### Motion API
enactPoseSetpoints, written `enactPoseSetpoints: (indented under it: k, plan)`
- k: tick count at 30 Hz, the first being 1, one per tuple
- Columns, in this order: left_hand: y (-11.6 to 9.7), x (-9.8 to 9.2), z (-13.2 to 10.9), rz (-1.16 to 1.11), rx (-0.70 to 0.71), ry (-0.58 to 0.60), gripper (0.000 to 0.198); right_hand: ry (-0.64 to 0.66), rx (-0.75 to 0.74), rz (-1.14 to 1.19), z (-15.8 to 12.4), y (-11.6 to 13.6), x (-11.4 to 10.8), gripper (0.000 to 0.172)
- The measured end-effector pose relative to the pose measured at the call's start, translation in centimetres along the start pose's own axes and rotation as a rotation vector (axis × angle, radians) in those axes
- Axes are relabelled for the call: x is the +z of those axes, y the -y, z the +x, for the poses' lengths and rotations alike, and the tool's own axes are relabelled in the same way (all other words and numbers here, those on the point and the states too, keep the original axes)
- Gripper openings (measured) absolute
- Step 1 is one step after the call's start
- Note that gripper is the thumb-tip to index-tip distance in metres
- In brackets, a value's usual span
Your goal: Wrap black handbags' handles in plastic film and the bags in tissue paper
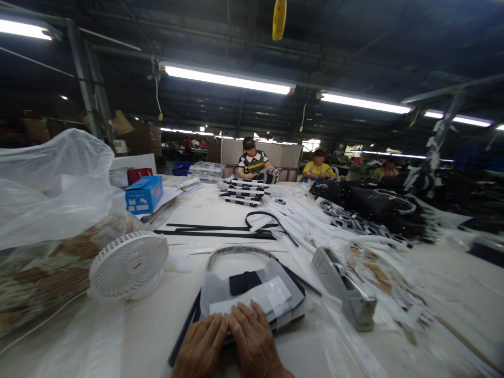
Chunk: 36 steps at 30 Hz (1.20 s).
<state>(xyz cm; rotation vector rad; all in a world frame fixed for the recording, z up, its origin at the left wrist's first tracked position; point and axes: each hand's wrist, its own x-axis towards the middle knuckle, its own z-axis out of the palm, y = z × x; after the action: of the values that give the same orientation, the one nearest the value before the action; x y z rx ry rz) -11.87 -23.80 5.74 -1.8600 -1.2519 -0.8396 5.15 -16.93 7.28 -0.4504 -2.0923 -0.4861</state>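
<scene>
A flat bag (pixel 289 286) with a looped, wrapped handle (pixel 240 249) lies on the white table in front of me. A white sheet (pixel 252 298) and a small black piece (pixel 244 283) rest on top of it. My left hand (pixel 202 344) presses at the bag's near edge, with its fingers close together around something I cannot make out. Beside it, my right hand (pixel 254 336) lies on the sheet's near edge, its fingers spread. The two hands meet at the index fingers. What lies under the palms is hidden.
A white fan (pixel 129 265) and a plastic sack (pixel 51 194) stand left, near a blue box (pixel 144 194). A grey tape dispenser (pixel 344 289) is right. Black strips (pixel 220 232) lie beyond the bag. Black bags (pixel 374 207) are piled back right. Two people sit across the table.
</scene>
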Motion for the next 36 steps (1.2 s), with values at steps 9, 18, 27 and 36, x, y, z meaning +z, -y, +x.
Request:
enactPoseSetpoints:
  k: [9, 18, 27, 36]
  plan:
    - [0.2, -0.1, 0.0, 0.005, 0.021, 0.004, 0.034, -0.02, -0.002, -0.006, 0.1, 0.0, 0.1, 0.038]
    - [0.1, 0.1, -0.1, -0.004, 0.006, 0.0, 0.034, -0.027, 0.01, 0.007, 0.2, 0.1, -0.1, 0.039]
    - [0.0, -0.1, 0.0, -0.006, -0.006, 0.013, 0.036, -0.009, -0.01, -0.003, 0.3, -0.2, -0.6, 0.039]
    - [0.2, -0.1, -0.1, 0.017, 0.006, 0.015, 0.038, 0.016, -0.014, 0.0, -0.1, -0.3, -0.2, 0.037]
